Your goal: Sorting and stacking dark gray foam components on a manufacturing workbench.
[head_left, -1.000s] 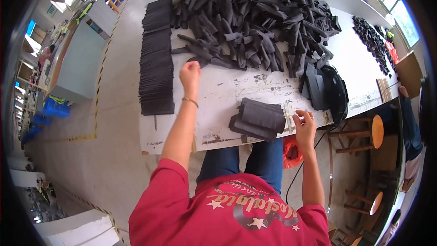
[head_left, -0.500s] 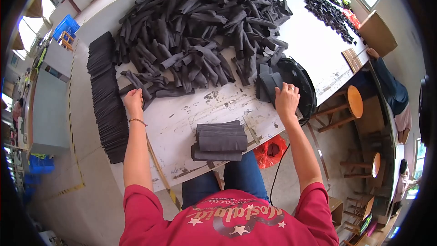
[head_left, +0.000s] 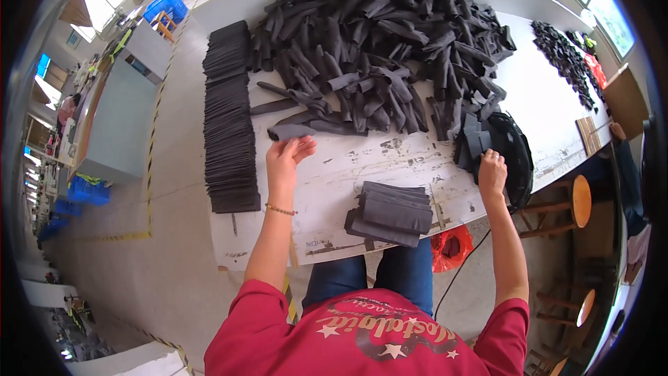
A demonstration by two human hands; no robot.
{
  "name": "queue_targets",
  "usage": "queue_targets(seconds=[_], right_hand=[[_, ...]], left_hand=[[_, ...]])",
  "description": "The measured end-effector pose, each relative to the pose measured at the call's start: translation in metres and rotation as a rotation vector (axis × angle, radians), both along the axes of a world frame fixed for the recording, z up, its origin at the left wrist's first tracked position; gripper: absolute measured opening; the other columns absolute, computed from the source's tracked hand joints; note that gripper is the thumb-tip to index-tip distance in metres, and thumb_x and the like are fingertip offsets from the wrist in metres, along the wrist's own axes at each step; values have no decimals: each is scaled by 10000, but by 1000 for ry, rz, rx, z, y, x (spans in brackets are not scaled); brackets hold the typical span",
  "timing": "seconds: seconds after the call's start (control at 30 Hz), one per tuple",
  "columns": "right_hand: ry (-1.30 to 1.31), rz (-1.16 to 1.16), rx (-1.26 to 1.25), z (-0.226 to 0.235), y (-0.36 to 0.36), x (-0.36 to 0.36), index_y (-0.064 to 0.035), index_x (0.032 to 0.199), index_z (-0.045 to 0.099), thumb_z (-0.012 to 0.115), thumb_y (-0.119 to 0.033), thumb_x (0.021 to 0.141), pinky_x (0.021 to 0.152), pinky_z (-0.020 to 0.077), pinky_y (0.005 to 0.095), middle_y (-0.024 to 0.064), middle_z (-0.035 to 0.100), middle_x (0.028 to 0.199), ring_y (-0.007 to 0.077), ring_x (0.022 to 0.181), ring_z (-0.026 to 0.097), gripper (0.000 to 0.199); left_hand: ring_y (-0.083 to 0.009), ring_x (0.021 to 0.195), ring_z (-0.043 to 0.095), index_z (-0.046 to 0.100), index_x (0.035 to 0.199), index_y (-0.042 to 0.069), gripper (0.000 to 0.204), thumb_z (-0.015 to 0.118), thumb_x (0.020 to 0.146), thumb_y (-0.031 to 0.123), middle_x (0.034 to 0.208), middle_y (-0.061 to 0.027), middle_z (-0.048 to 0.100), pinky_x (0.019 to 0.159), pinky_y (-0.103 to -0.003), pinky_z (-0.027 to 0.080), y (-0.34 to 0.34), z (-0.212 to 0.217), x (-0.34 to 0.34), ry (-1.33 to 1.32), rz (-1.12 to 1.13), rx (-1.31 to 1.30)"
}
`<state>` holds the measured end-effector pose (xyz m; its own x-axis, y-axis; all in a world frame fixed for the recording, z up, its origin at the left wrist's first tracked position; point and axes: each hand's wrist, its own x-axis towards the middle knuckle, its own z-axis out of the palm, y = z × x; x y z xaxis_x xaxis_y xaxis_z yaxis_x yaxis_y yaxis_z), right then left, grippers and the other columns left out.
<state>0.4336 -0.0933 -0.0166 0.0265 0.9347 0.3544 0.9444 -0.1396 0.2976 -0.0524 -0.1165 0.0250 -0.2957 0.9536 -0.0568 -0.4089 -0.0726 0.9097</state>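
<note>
A big heap of dark grey fabric strips [head_left: 390, 42] covers the far part of the white table [head_left: 334, 174]. My left hand [head_left: 287, 155] reaches forward with fingers spread, touching a folded dark strip [head_left: 296, 129] at the heap's near edge. My right hand [head_left: 492, 169] rests on a small bunch of dark pieces [head_left: 476, 141] beside a black round object [head_left: 513, 157] at the table's right edge. A neat stack of folded dark pieces [head_left: 391, 212] lies on the table between my arms, near the front edge.
A long row of stacked dark pieces [head_left: 228, 118] runs along the table's left edge. A smaller dark pile [head_left: 567, 59] lies at the far right. Round wooden stools [head_left: 577, 202] stand to the right, a red bag [head_left: 452, 247] sits under the table, blue crates [head_left: 165, 8] behind.
My left hand stayed at the heap's near edge and now touches a folded strip. My right hand moved from the table's front edge to the pieces by the black round object.
</note>
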Motion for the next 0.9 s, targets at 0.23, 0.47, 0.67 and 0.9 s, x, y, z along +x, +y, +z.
queue_targets(seconds=[0.23,0.47,0.67,0.9], right_hand=[[-142,10,-94,-3,5,-4,-38,967,648,527,-145,864,715,503,340,71,661,868,214,835,661,192],[-122,20,42,-3,5,-9,-69,865,650,564,-144,830,653,493,331,56,644,817,204,760,653,119],[-84,-2,134,3,0,-14,-85,864,620,566,-141,820,676,460,350,48,623,837,205,794,625,89],[55,36,426,26,-2,-19,-103,840,565,602,-144,796,713,434,393,54,597,819,232,787,596,71]], left_hand=[[-349,842,694,522,1161,-91,290,549,958,114,1001,-224,655,758,-405,602,-33,3,17,-250,-9,-33],[-309,833,688,490,1183,-33,331,619,877,-22,941,-137,630,753,-412,603,-49,-6,32,-258,42,-145],[-286,899,656,481,1216,4,337,603,901,7,962,-139,625,822,-430,572,-54,-14,31,-486,-44,-207],[-240,845,615,505,1157,65,192,505,985,150,975,-130,604,764,-418,535,-68,8,55,-470,-75,-256]])
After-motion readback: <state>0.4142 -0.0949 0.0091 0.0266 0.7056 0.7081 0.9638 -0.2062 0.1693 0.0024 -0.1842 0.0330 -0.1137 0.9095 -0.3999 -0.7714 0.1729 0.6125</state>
